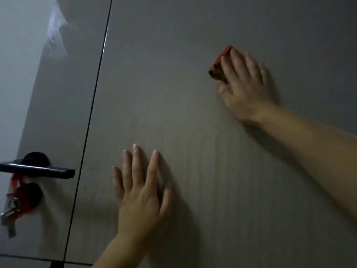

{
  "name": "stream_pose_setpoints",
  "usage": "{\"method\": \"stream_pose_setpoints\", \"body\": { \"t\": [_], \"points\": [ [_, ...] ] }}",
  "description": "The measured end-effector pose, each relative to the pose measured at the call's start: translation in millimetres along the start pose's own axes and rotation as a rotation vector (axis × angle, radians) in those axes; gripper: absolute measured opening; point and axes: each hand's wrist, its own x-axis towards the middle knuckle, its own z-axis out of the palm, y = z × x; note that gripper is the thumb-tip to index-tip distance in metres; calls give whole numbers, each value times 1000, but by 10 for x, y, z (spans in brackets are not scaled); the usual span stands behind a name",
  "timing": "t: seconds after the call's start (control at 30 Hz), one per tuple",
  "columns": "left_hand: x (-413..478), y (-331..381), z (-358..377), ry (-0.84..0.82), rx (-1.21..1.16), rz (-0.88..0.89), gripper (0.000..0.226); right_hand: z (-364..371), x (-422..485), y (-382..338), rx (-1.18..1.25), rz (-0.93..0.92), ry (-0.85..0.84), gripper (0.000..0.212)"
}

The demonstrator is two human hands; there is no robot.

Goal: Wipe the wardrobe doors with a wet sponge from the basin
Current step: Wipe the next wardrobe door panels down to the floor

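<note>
An orange sponge (220, 63) is pressed flat to the grey wardrobe door (193, 128) under the right hand (244, 86), whose fingers lie straight and close together over it, the thumb at the sponge's lower edge. Only the sponge's left end shows.

The wipe likely goes best in long overlapping passes with even palm pressure, following the faint vertical streaks below the sponge.

Below and left of the sponge, the left hand (141, 196) rests spread and flat on the same panel, apparently steadying it. It lies on unwiped surface and would need to shift as the passes come down.

Further left of the sponge, past a dark vertical seam (94, 113), a glossier panel (58, 97) carries a black lever handle (38, 169) with keys (10, 215) on a red tag (25, 198), which a sponge could snag on.
</note>
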Motion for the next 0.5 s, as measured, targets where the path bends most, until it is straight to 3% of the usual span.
{"method": "stream_pose_setpoints", "body": {
  "t": [0.17,0.23,0.5],
  "points": [
    [10,-32,10,7,0,16,83,248,-1254,-133,-136,-397,-27,72],
    [35,-17,12,1,14,17,83,272,-1343,-64,-138,-449,-47,69],
    [127,147,73,-22,43,-64,82,-82,632,-237,-25,-35,-7,74]
  ]
}}
